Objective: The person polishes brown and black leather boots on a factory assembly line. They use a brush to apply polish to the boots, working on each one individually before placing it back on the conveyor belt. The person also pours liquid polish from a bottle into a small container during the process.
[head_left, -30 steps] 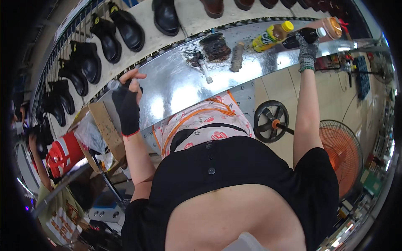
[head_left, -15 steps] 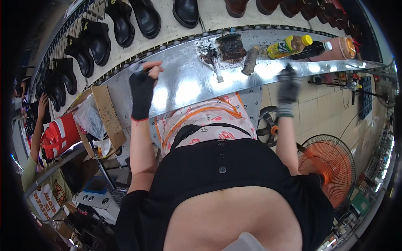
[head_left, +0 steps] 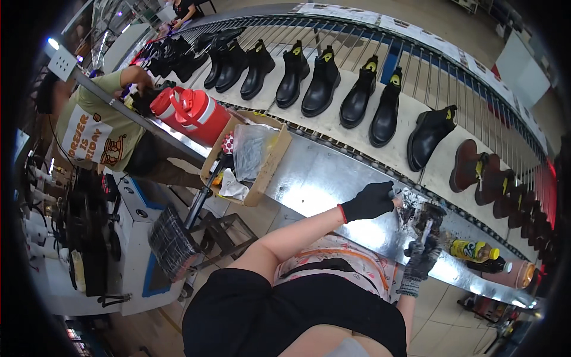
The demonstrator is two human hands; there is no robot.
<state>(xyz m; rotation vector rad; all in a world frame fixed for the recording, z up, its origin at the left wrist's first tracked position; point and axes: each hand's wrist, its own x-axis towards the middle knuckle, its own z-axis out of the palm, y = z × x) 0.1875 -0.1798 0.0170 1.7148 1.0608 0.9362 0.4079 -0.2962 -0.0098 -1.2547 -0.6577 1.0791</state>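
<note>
My left hand, in a black glove with bare fingertips, is closed beside a pale, dark-smeared patch on the metal ledge. Whatever its fingers pinch is too small to make out. To its right, my right hand wears a dark grey knit glove and is closed around the pale handle of a brush. The brush's head is up against a dark, crusted block at the far side of the ledge, and I cannot tell whether they touch.
Black ankle boots and brown boots line the conveyor beyond the ledge. Bottles with a yellow label and dark contents lie at right. A cardboard box and red jug stand left; a person works there.
The view has swung left. My left hand has moved right to the smeared patch. My right hand has come in from the right and taken hold of the brush.
</note>
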